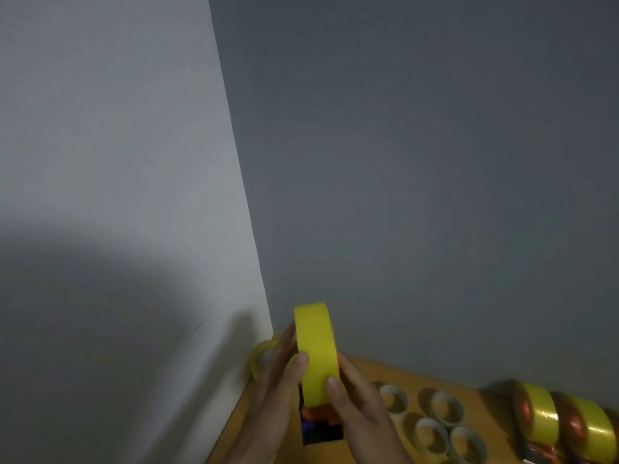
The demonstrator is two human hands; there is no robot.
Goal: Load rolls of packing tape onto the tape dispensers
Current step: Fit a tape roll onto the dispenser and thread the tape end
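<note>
I see both hands clasping the yellow tape roll [315, 353] on edge, left hand [279, 373] at nine o'clock, right hand [355, 393] at three. The dispenser [321, 426] sits directly beneath at six, equally near both hands.
</note>
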